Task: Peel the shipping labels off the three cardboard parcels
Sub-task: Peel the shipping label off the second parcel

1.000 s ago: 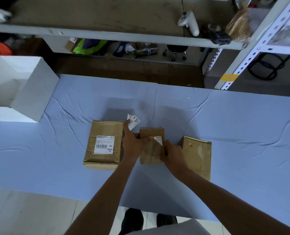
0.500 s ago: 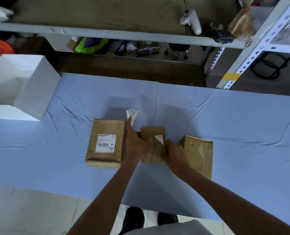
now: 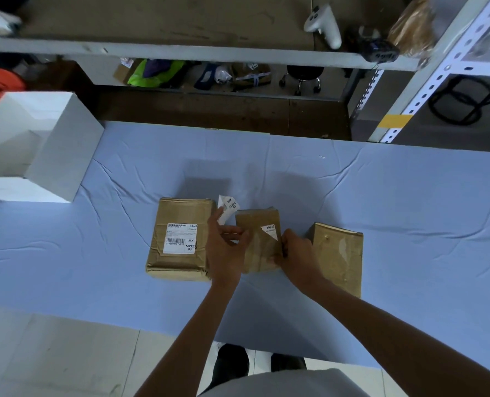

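The left hand pinches a torn-off piece of white shipping label, which curls up above its fingers; the right hand is clenched on the right side of the small middle brown cardboard parcel, pinning it down. A triangular white label remnant clings to that parcel's top near its far right corner. To do this step well, the free fingers should probably lift the remnant's torn edge and draw it back low and slowly, with the right hand's grip steady, since a fast pull looks likely to tear it again.

The three parcels sit in a row near the table's near edge, about mid-width. The larger left brown cardboard parcel carries a whole white barcode label; the right brown cardboard parcel shows only a pale bare patch.

The table wears a creased light-blue cloth. A white open box stands at its far left corner. Beyond are a grey metal shelf with a white controller, and dim clutter underneath
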### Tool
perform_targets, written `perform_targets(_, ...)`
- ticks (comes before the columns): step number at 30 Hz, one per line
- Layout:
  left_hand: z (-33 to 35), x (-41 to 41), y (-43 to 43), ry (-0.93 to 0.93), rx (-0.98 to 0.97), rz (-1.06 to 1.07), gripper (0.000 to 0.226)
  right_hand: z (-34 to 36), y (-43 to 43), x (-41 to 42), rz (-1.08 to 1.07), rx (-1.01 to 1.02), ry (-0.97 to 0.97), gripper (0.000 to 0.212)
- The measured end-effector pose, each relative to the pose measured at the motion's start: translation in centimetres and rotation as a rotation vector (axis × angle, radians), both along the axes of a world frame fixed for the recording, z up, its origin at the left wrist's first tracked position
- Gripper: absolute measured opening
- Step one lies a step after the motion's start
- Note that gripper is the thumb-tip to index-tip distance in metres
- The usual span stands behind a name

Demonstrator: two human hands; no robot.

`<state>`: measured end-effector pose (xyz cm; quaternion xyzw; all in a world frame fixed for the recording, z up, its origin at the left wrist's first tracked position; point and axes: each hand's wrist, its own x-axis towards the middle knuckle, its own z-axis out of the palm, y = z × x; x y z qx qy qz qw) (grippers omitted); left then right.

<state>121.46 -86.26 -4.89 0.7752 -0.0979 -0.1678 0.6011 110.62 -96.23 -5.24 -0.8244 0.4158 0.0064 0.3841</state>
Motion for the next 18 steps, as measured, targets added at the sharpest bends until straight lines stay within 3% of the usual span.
perform_targets(13,0.6,-1.1,-1.4,-0.022,0.107,-0.063,0.068,0.1,0.1,0.0,0.02,-0.005,-0.006,0.025)
perform_targets(18,1.3,-1.5,-2.1,-0.052,0.154,-0.053,0.064,0.0,0.5,-0.1,-0.023,-0.007,-0.035,0.016)
